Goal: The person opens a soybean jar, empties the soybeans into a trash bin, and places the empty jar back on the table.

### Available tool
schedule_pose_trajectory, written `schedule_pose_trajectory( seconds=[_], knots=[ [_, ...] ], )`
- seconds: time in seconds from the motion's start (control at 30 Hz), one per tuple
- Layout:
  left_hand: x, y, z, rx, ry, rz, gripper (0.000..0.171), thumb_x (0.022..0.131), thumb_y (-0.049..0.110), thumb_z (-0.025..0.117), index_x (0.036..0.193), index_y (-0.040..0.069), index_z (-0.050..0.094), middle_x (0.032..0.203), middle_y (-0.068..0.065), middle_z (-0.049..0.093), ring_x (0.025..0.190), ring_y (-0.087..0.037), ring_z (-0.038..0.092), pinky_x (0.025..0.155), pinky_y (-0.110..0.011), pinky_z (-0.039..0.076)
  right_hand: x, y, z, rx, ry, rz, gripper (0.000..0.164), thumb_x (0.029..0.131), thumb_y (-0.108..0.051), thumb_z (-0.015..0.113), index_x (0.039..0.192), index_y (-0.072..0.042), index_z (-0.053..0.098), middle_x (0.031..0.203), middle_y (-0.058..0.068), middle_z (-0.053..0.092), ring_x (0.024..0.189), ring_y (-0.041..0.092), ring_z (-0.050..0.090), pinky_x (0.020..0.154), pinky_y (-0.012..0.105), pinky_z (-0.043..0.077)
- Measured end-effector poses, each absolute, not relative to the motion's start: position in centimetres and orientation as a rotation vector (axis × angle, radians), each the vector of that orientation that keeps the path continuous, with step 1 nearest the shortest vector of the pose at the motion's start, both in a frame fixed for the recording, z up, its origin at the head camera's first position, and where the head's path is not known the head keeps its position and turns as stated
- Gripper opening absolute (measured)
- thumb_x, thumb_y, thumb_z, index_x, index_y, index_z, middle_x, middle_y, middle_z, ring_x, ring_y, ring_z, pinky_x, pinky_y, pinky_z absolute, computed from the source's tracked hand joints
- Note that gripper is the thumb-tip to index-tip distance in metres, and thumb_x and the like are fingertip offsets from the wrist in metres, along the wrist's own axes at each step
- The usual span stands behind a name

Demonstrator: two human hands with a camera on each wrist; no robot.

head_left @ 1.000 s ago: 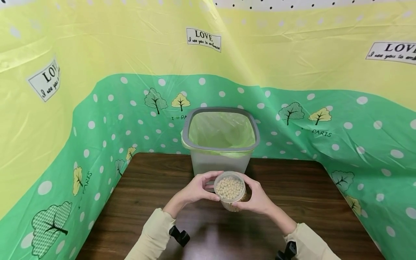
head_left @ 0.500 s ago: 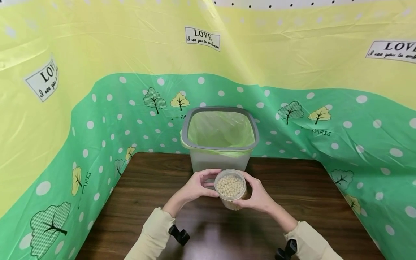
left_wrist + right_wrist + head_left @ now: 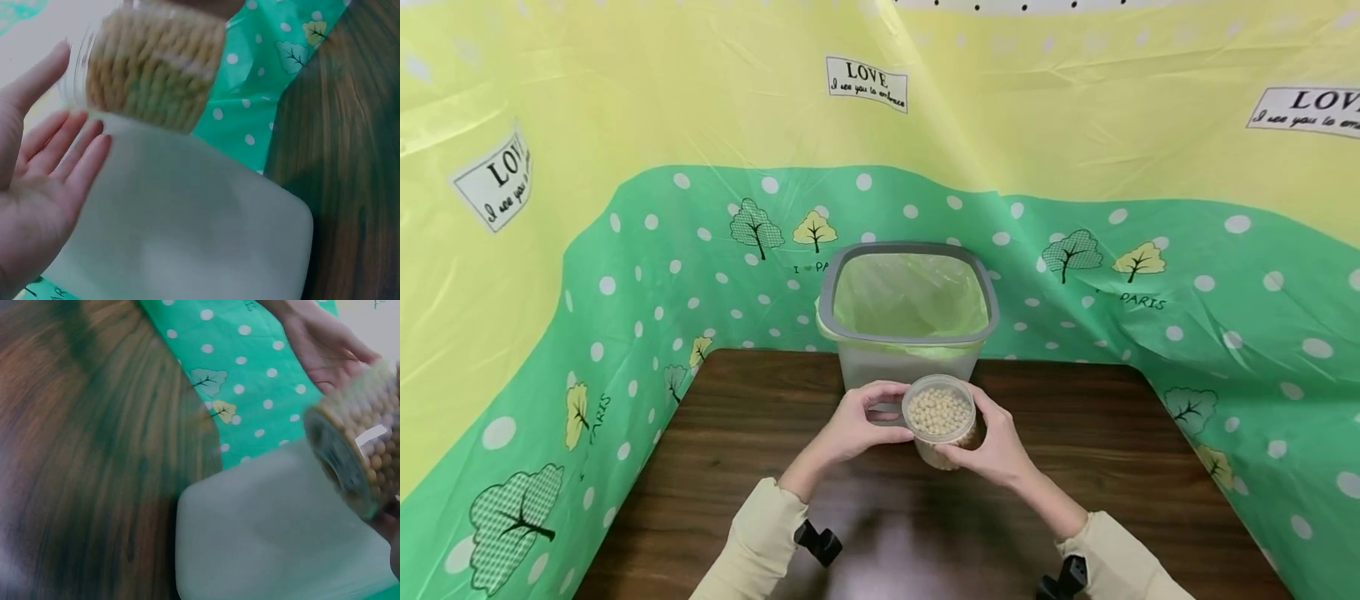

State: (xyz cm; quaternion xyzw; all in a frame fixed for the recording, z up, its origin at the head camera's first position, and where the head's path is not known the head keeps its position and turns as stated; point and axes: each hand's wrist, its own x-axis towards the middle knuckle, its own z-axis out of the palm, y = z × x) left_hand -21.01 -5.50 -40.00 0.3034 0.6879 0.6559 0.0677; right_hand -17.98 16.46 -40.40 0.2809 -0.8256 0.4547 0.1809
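A clear plastic jar [image 3: 942,421] filled with round beige beans [image 3: 937,410] is held up over the table in front of the bin. My right hand [image 3: 1000,446] grips it from the right side, thumb toward me. On the other side my left hand [image 3: 857,423] has its thumb and fingertips at the jar's rim. In the left wrist view the fingers of that hand [image 3: 47,162] lie nearly straight beside the jar [image 3: 153,69], not wrapped round it. The right wrist view shows the jar's base [image 3: 340,462] tilted toward the camera, with most of the right hand out of frame.
Just beyond the hands stands a grey-rimmed bin [image 3: 910,339] lined with a light green bag [image 3: 913,292]. It stands on a dark wooden table [image 3: 760,425]. A yellow and green printed cloth [image 3: 700,100] encloses the back and both sides.
Both hands and the jar have shifted slightly away from me and to the right, nearer the bin. The bin stays where it was.
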Motion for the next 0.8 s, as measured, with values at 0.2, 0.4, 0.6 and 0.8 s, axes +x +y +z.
schedule_pose_trajectory(
  seconds=[0.2, 0.4, 0.6, 0.8],
  knots=[
    [-22.2, -6.0, -41.6, 1.043, 1.761, 1.942, 0.067, 0.073, 0.012, 0.076, 0.129, -0.008, 0.044, 0.128, -0.025, 0.047, 0.113, -0.019, 0.051, 0.092, -0.042, 0.043, -19.1, 18.0, -41.9, 1.042, -2.392, 1.459, 0.076, 0.062, -0.009, 0.079, 0.13, -0.006, 0.045, 0.118, 0.008, 0.056, 0.105, 0.013, 0.053, 0.085, 0.028, 0.044],
    [-20.9, -4.9, -42.6, 0.965, 1.91, 2.137, 0.065, 0.071, 0.013, 0.077, 0.127, -0.005, 0.049, 0.126, -0.021, 0.051, 0.112, -0.02, 0.053, 0.089, -0.035, 0.046, -19.0, 17.5, -42.5, 0.888, -2.346, 1.327, 0.08, 0.059, -0.015, 0.083, 0.13, -0.009, 0.045, 0.119, 0.005, 0.056, 0.104, 0.016, 0.054, 0.085, 0.026, 0.044],
    [-20.3, -4.7, -42.5, 0.902, 2.026, 2.175, 0.055, 0.073, 0.007, 0.075, 0.122, -0.003, 0.053, 0.121, -0.02, 0.055, 0.113, -0.024, 0.052, 0.09, -0.034, 0.046, -19.1, 17.4, -42.7, 0.845, -2.335, 1.352, 0.079, 0.061, -0.012, 0.082, 0.13, -0.006, 0.044, 0.119, 0.009, 0.056, 0.104, 0.019, 0.054, 0.085, 0.025, 0.043],
    [-20.8, -5.8, -42.2, 1.017, 1.766, 2.012, 0.08, 0.069, 0.026, 0.078, 0.132, -0.007, 0.041, 0.133, -0.024, 0.043, 0.113, -0.024, 0.053, 0.088, -0.038, 0.046, -19.0, 18.1, -42.2, 1.115, -2.402, 1.552, 0.072, 0.064, -0.014, 0.077, 0.129, -0.008, 0.045, 0.118, 0.006, 0.056, 0.105, 0.014, 0.053, 0.088, 0.027, 0.043]
  ],
)
